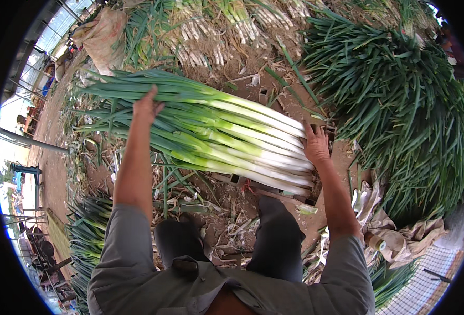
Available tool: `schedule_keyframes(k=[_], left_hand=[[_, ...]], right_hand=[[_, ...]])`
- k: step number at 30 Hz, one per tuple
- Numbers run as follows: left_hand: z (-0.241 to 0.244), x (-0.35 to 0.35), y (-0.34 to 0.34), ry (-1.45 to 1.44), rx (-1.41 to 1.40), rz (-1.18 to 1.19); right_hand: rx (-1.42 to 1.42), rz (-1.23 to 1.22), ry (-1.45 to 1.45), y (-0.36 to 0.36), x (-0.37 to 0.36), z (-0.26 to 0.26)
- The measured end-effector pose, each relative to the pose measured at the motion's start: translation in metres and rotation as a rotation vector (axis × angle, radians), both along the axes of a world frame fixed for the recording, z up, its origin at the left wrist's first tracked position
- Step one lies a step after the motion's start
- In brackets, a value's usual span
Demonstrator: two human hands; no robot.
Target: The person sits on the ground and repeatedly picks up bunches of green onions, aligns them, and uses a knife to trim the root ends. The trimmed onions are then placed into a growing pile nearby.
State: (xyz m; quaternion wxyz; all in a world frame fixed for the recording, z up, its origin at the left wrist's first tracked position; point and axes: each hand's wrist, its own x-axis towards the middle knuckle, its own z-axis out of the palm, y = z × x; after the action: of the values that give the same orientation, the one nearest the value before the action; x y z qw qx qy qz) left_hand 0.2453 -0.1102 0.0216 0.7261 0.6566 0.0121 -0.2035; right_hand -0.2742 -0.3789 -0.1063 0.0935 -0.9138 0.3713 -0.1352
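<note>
A row of trimmed green onions lies before me on a low metal frame, white stalks to the right and green leaves to the left. My left hand rests on the upper leaves, its fingers partly hidden by them. My right hand is against the white ends at the right, fingers spread; whether it grips any stalk I cannot tell. The lower stalks lie side by side, with their ends near the frame's right edge.
Untrimmed green onions with roots lie beyond the frame. A large leafy heap stands at right, more leafy onions at lower left. A woven sack stands at upper left. Loose peelings litter the ground around my legs.
</note>
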Motion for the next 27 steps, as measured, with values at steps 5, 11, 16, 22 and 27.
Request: schedule_keyframes(k=[5, 11, 16, 22, 27], left_hand=[[0.005, -0.020, -0.002, -0.369, 0.514, 0.121], [0.032, -0.098, -0.017, -1.487, 1.050, -0.040], [-0.006, -0.112, -0.062, -1.535, 1.297, -0.568], [-0.041, -0.085, -0.058, -1.520, 1.281, -0.468], [-0.029, -0.084, -0.056, -1.582, 1.184, -0.538]], right_hand=[[0.029, -0.016, -0.040, 0.006, 0.006, -0.003], [0.102, -0.084, -0.103, -0.011, 0.014, -0.019], [0.140, -0.085, -0.323, -0.022, 0.022, -0.024], [-0.042, -0.114, -0.187, -0.007, 0.040, -0.020], [-0.051, -0.186, -0.085, -0.007, 0.055, -0.015]])
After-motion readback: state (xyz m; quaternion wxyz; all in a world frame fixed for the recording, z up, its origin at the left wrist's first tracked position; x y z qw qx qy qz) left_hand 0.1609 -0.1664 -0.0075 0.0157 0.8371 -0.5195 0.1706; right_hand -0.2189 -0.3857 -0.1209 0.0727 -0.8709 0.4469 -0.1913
